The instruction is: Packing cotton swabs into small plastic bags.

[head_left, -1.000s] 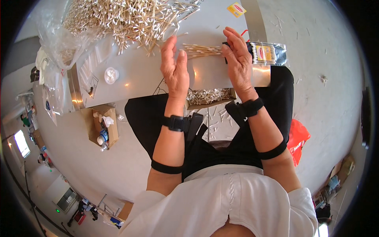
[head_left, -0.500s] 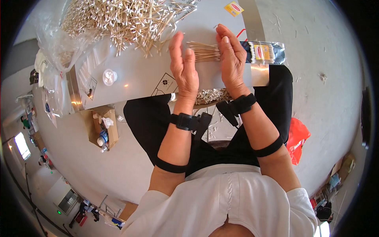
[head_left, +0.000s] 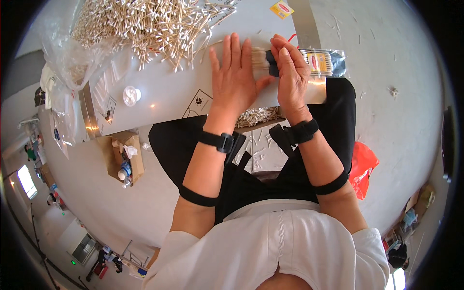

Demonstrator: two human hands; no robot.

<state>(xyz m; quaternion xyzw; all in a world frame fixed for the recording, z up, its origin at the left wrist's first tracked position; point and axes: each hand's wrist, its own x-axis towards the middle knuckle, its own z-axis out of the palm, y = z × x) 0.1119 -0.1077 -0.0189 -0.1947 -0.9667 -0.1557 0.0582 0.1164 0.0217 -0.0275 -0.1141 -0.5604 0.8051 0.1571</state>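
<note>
My left hand (head_left: 234, 72) lies flat, palm down, with its fingers stretched, covering part of a row of cotton swabs. A blurred stretch of those cotton swabs (head_left: 260, 61) shows between my hands. On edge at their right stands my right hand (head_left: 292, 72), its fingers long and slightly cupped, holding nothing that I can see. A dark strip (head_left: 272, 63) shows between the swabs and my right palm. Just right of that hand lies a clear packet of cotton swabs (head_left: 319, 62) with a yellow label. What lies under my left palm is hidden.
A big heap of loose cotton swabs (head_left: 140, 29) fills the table's far left, beside a clear plastic bag (head_left: 60, 36). A small white tub (head_left: 131, 95) and a yellow card (head_left: 282, 9) lie on the grey table (head_left: 169, 92). An open carton (head_left: 137, 159) stands on the floor.
My left hand has turned from on edge to palm down and moved right over the swabs. The right hand has shifted slightly right, and the dark strip now shows between my hands.
</note>
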